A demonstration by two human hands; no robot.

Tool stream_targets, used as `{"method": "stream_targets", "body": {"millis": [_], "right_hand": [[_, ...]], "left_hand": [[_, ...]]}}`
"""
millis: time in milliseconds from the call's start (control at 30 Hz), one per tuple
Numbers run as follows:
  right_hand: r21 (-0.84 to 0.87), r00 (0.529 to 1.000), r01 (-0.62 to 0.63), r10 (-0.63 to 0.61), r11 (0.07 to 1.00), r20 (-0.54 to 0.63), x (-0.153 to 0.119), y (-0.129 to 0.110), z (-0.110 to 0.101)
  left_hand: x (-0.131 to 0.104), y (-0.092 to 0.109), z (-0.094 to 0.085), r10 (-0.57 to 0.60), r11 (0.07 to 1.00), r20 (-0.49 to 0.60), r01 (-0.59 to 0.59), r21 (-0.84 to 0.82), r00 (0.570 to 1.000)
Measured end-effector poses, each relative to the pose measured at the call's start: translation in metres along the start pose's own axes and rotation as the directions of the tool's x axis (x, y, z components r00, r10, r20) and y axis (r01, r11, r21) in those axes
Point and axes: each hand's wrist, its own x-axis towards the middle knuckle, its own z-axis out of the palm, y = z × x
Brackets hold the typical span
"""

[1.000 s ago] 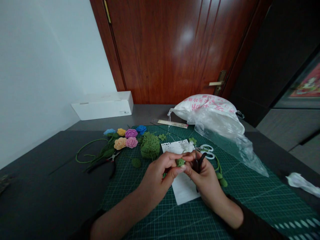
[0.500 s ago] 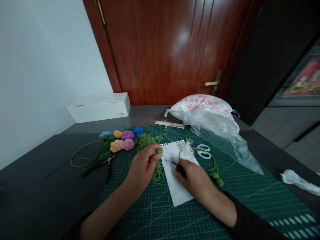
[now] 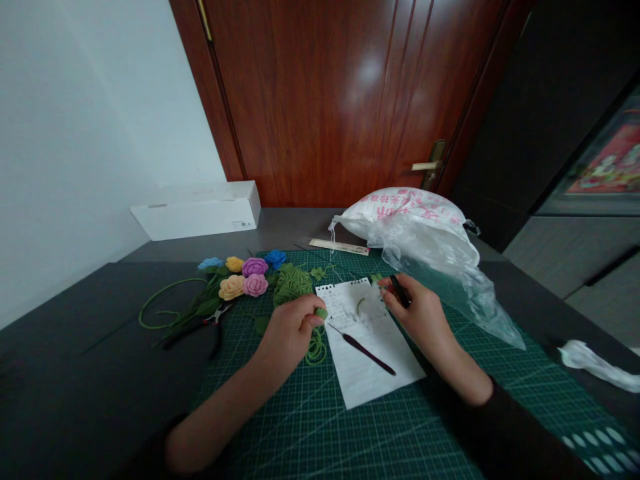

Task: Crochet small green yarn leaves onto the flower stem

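Pinched in my left hand (image 3: 289,327) is a small green crocheted piece (image 3: 321,313), held over the left edge of a handwritten notepad sheet (image 3: 370,387). My right hand (image 3: 417,310) is closed around a slim black pen-like tool (image 3: 401,292) at the sheet's upper right; its exact kind is unclear. A bit of white stuffing seems to show at those fingertips, mostly hidden. On the sheet lie a dark-handled crochet hook (image 3: 369,353), its tip toward my left hand, and a short green yarn strand (image 3: 360,305). Green yarn (image 3: 293,283) is bunched beyond my left hand.
Crocheted flowers (image 3: 255,268) and black-handled pliers (image 3: 215,317) lie left on the green cutting mat (image 3: 295,427) and dark table. A stuffed plastic bag (image 3: 410,217) sits at the back right, a white box (image 3: 200,213) at the back left.
My right hand has moved right and away from me with the black tool, uncovering the crochet hook on the sheet. The white stuffing is gone from the sheet. My right hand now covers the white-handled scissors.
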Motion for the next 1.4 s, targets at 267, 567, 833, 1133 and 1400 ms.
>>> {"method": "stream_targets", "body": {"millis": [267,567,833,1133,1400], "right_hand": [[-0.007,0.999,0.008,-0.007,1.000,0.042,0.024,0.026,0.017],[0.255,0.997,0.050,-0.062,0.966,0.039,0.003,-0.015,-0.006],[0.300,0.994,0.063,-0.085,0.952,0.063,-0.001,0.003,0.016],[0.306,0.995,-0.039,0.010,0.951,0.097,-0.006,0.006,0.025],[0.442,0.994,-0.105,0.080,0.891,0.074,-0.007,0.000,0.023]], "left_hand": [[-0.004,0.005,0.013,-0.021,0.999,0.050,0.022,-0.026,0.999],[-0.005,0.003,0.015,-0.069,0.994,0.101,0.077,-0.078,0.993],[-0.008,0.001,0.020,-0.098,0.991,0.126,0.109,-0.083,0.987],[-0.004,-0.008,0.031,-0.141,0.988,0.144,0.148,-0.041,0.979],[-0.003,-0.008,0.032,-0.145,0.989,0.159,0.148,-0.007,0.976]]}}
